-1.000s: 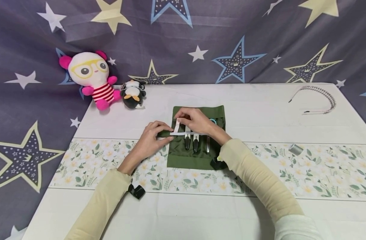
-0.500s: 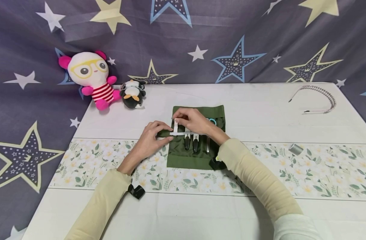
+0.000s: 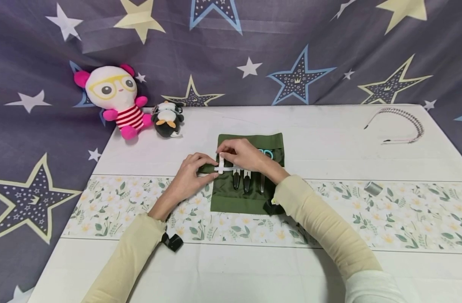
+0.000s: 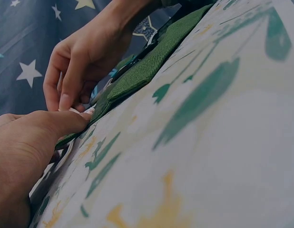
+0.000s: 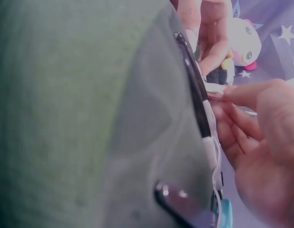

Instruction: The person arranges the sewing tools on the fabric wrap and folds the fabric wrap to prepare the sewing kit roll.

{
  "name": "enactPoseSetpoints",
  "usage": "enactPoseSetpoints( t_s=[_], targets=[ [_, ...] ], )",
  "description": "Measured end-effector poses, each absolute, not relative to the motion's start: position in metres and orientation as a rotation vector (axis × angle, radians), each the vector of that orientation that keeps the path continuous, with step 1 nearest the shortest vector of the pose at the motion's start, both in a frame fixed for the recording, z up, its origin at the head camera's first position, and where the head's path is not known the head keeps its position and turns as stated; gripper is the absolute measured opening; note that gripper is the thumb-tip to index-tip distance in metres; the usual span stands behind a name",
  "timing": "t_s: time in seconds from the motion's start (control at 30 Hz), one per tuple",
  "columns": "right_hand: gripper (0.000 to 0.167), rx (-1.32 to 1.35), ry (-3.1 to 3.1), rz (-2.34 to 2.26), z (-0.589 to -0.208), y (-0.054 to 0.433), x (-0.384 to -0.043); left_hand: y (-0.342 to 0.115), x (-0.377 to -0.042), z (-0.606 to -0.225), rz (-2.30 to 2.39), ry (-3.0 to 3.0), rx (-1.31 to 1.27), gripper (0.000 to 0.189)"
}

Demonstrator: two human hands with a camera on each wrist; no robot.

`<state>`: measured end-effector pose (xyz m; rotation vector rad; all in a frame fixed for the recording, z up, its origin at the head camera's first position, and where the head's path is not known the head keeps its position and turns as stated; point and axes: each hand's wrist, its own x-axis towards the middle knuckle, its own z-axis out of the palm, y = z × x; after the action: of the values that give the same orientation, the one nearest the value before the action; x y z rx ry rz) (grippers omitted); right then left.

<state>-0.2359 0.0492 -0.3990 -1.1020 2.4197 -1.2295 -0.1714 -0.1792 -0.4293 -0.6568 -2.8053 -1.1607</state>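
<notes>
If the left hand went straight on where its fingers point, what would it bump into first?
The left hand would probably bump the slim white tool tucked under the white strap; how close is hard to tell.

On a white bench (image 3: 231,273) crossed by a floral strip, a green cloth case (image 3: 236,206) lies spread out. The person's left hand (image 3: 191,173) holds its left edge; the right hand (image 3: 247,155) pinches a slim white tool (image 3: 221,162) lying across the white band (image 3: 228,168). Beside it sit two black-ended tools (image 3: 247,185) and blue-handled scissors (image 3: 269,153). Farther off — a pink-and-white plush (image 3: 128,118), a penguin plush (image 3: 166,122), a headband (image 3: 418,125) and a grey cylinder (image 3: 373,188). A star-patterned cloth (image 3: 253,38) hangs behind.
</notes>
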Motion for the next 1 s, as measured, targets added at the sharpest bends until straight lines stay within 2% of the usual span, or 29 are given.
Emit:
enactPoseSetpoints(
  t_s=[1.0],
  targets=[
    [0.023,-1.264,2.594,-0.92,-0.3987,0.0499,-0.2364,-0.1807,-0.1702,-0.4296,-1.183,-2.788,-0.684,0.027]
  ],
)
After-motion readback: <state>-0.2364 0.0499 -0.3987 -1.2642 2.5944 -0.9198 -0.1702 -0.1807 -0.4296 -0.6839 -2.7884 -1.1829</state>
